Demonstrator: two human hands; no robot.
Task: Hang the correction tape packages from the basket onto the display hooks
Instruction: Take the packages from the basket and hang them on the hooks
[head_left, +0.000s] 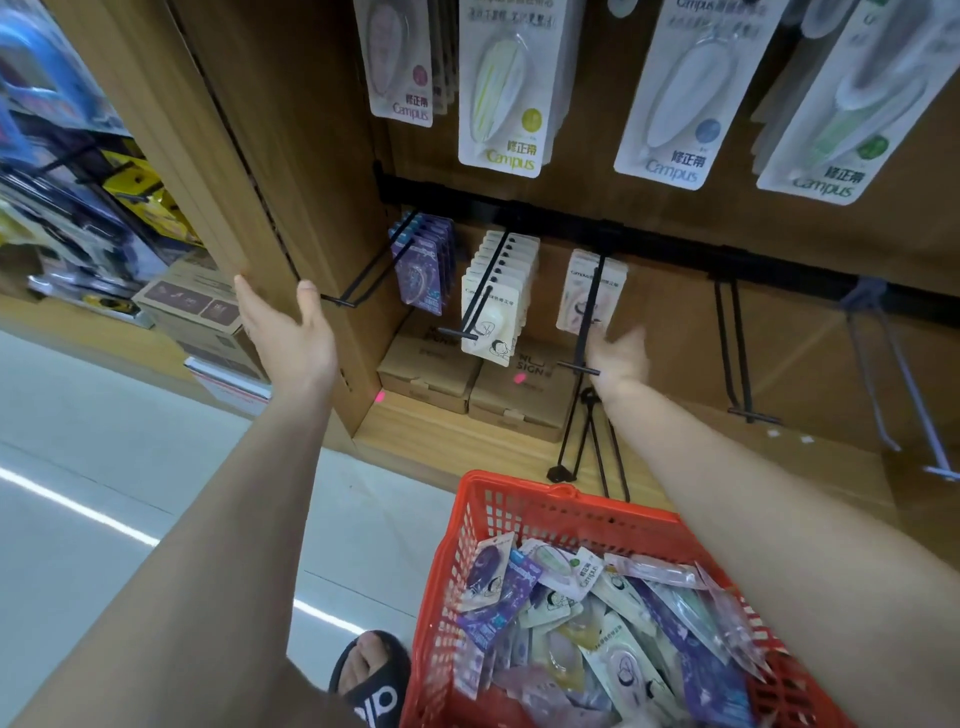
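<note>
A red plastic basket (467, 525) sits low at the front, filled with several correction tape packages (587, 623) in purple, white and pink. On the lower rail, purple packages (423, 270), white packages (493, 301) and pink packages (589, 296) hang on black hooks. My right hand (618, 356) is blurred, fingers spread, just below the pink packages beside their hook's tip (579, 368), holding nothing that I can see. My left hand (288, 325) rests open against the wooden side panel's edge.
Larger Campus packages (506, 98) hang on the upper row. Bare hooks (737, 353) stick out to the right on the lower rail. Brown cardboard boxes (519, 395) stand on the bottom shelf. A sandalled foot (371, 675) is left of the basket. Another stocked shelf (78, 182) lies far left.
</note>
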